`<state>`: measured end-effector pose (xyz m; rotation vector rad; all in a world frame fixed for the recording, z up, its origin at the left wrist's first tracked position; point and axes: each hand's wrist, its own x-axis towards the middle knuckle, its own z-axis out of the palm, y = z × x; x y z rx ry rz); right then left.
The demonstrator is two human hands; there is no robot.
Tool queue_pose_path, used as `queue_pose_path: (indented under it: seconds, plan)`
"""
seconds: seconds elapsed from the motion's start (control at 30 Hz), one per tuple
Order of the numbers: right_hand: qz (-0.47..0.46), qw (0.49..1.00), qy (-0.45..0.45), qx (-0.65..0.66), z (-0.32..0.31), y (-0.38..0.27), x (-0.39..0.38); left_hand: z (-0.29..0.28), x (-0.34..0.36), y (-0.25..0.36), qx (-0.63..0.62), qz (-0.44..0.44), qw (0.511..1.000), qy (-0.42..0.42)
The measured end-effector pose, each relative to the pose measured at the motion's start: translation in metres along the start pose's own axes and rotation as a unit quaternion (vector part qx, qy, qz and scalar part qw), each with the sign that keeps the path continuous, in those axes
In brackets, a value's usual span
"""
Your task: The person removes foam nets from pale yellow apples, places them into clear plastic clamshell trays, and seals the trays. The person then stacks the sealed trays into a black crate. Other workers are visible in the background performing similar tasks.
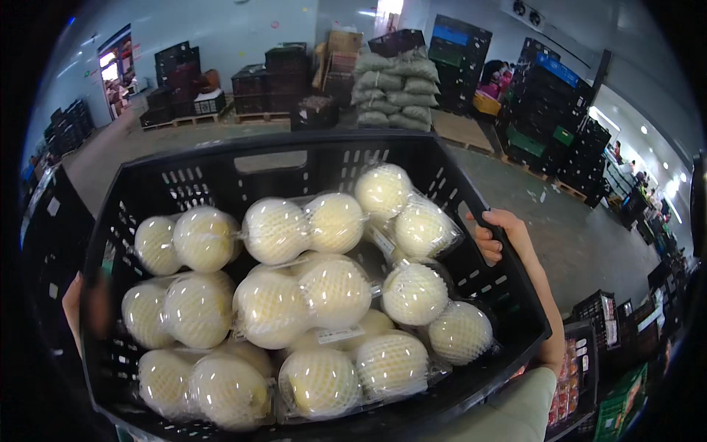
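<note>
A black plastic crate (pixel 287 151) fills most of the head view, held up in front of me and tilted so that I look into it. Inside lie several see-through packs of pale yellow round fruits (pixel 272 230), paired in white foam nets; one pack (pixel 342 333) carries a white label. My right hand (pixel 499 230) is closed round the handle slot in the crate's right wall, fingers curled through it. At the left wall my left hand (pixel 74 306) grips the crate's side; its fingers look blurred inside the wall.
Stacked dark crates (pixel 269 81) and filled sacks (pixel 398 88) stand on pallets along the back. A wooden pallet (pixel 462 130) lies beside the sacks. Tall crate stacks (pixel 541 110) rise at right. Lower right are red-fruit packs (pixel 565 383) and a green crate (pixel 622 401). People work far right.
</note>
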<state>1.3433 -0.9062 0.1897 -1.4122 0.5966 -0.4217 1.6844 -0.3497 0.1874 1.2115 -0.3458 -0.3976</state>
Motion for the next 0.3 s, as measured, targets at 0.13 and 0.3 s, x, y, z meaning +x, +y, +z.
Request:
queue_pose_path:
  seconds: [0.13, 0.3]
  plan:
    - [0.018, 0.998, 0.052, 0.003, -0.042, 0.009, 0.055, 0.069, 0.113, -0.023, 0.070, -0.016, 0.995, -0.070]
    - [0.058, 0.993, 0.101, -0.022, -0.081, 0.035, 0.092, 0.138, 0.200, -0.044, -0.012, -0.095, 0.991, -0.096]
